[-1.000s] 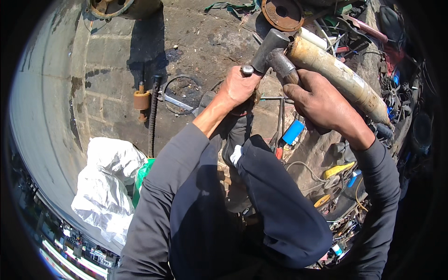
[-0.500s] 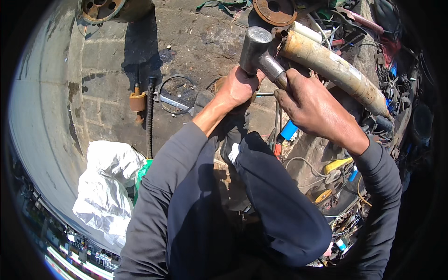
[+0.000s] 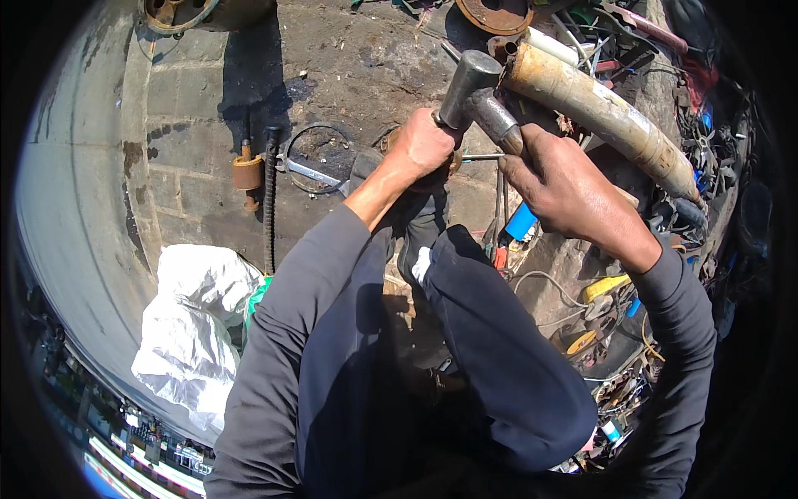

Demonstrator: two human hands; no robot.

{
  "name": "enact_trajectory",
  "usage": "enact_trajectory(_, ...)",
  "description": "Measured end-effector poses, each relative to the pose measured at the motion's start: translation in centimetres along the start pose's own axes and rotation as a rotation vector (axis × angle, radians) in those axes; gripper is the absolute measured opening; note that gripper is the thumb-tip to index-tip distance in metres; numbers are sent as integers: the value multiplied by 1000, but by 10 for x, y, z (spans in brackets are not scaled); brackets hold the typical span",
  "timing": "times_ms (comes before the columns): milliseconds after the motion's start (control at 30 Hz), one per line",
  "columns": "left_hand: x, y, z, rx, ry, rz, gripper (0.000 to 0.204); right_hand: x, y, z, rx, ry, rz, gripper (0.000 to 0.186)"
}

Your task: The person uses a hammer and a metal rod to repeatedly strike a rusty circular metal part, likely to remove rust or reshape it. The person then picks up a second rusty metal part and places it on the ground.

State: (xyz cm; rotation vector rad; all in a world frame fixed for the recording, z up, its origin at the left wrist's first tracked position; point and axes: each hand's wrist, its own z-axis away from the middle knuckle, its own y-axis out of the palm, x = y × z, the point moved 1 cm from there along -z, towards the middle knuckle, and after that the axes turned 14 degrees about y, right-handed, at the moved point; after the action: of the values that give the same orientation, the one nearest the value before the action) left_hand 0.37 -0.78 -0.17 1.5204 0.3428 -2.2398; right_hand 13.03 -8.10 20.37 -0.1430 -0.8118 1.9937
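Note:
My right hand (image 3: 565,187) grips the handle of a heavy steel hammer (image 3: 470,83) whose head lies over my left fist. My left hand (image 3: 420,145) is closed around a short steel punch-like tool, largely hidden now by the hammer head. Beneath and behind the left hand, a dirty metal piece (image 3: 455,160) shows only in part. A long rusty pale cylinder (image 3: 598,112) lies right of the hammer.
Left: a rusty shaft fitting (image 3: 247,173), ribbed bar (image 3: 271,208), wrench (image 3: 312,175) inside a ring, white sack (image 3: 187,324). Top: flanged housing (image 3: 199,12), rusty disc (image 3: 490,10). Right: blue cylinder (image 3: 522,220), yellow-handled tool (image 3: 605,289), scattered scrap.
The hammer head rose slightly by half a second ago and now sits over the left fist, covering the punch's top seen a second ago. Both hands keep their grips.

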Motion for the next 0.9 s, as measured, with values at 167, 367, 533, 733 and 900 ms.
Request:
enact_trajectory(167, 3, 1, 2, -6, 93, 76, 43, -37, -16, 12, -127, -76, -556, 29)
enact_trajectory(367, 6, -2, -13, -90, 5, 211, 49, -31, 2, 19, -217, 19, -964, 32)
enact_trajectory(533, 9, -7, -15, -268, -38, 295, 49, -60, 78, -14, -69, 166, -1275, 26)
enact_trajectory(733, -24, -42, 1, -507, 85, 591, 41, -108, 166, -40, 117, 519, -1299, 22)
enact_trajectory(900, -63, -80, -1, -370, 207, 550, 41, -123, 197, -41, 253, 617, -1519, 20)
